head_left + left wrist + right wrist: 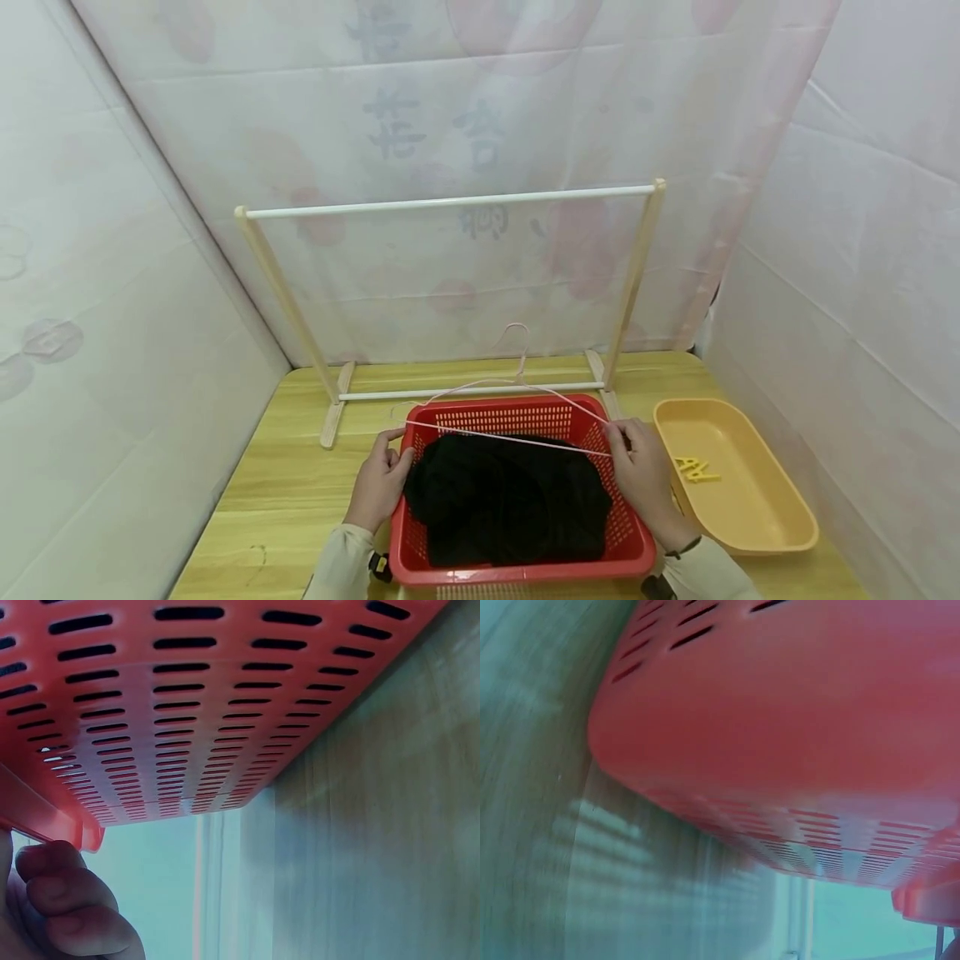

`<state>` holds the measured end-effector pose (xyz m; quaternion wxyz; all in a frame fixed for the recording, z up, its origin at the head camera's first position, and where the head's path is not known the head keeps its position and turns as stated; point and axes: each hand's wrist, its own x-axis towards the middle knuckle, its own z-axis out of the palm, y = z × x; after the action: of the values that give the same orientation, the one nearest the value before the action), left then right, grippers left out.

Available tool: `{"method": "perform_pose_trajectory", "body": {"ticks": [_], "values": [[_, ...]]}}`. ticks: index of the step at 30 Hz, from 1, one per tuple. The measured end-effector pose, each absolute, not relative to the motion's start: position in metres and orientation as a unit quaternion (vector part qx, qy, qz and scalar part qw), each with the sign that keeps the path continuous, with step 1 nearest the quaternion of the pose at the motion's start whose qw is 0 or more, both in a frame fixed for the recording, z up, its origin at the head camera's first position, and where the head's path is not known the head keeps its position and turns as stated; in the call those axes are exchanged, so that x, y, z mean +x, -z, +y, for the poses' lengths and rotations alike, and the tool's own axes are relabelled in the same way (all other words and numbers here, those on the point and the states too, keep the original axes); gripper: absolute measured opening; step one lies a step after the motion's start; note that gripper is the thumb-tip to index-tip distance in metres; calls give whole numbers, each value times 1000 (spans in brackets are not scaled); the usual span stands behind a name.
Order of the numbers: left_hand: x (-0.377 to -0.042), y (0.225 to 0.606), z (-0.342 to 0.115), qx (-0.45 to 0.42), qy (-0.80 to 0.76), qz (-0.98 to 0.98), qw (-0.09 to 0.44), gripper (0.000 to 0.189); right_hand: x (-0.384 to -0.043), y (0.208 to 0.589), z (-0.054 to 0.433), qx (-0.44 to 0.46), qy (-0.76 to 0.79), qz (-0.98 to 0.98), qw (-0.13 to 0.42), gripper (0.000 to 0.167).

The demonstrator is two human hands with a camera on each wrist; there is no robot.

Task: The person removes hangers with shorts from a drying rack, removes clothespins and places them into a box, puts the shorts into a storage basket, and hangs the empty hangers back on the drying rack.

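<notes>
A thin pale pink wire clothes hanger (pixel 517 442) is held above the red basket (pixel 522 572), its hook pointing up toward the back. My right hand (pixel 641 471) pinches the hanger's right corner between thumb and fingers, over the basket's right rim. At the left rim, my left hand (pixel 381 479) has its index fingertip right by the hanger's left end, thumb apart from it; I cannot tell whether it grips the wire. Curled fingers (pixel 75 900) of that hand show beside the rim in the left wrist view. Folded black cloth (pixel 517 500) lies inside the basket.
Behind the basket stands a wooden rack with a white top rail (pixel 450 202) and a lower rail. To the right, a yellow tray (pixel 750 475) holds several yellow clips (pixel 697 471). Printed white cloth walls (pixel 862 250) enclose the wood-patterned table (pixel 255 508).
</notes>
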<state>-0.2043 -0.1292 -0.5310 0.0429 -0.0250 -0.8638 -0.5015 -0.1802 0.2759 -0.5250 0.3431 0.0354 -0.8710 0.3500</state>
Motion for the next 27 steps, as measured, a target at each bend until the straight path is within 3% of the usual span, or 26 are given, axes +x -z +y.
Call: {"method": "perform_pose_trajectory", "body": {"ticks": [7, 14, 23, 27], "values": [[-212, 534, -126, -29, 501, -865, 33, 36, -184, 520, 297, 105, -320, -851, 404, 10], [-215, 535, -123, -27, 503, -863, 34, 36, -198, 466, 316, 199, -221, -811, 505, 53], [-215, 534, -125, -34, 495, -867, 39, 34, -241, 390, 306, 159, -249, -791, 536, 20], [-213, 534, -123, -37, 501, -864, 43, 34, -263, 364, 297, 143, -239, -795, 538, 21]]}}
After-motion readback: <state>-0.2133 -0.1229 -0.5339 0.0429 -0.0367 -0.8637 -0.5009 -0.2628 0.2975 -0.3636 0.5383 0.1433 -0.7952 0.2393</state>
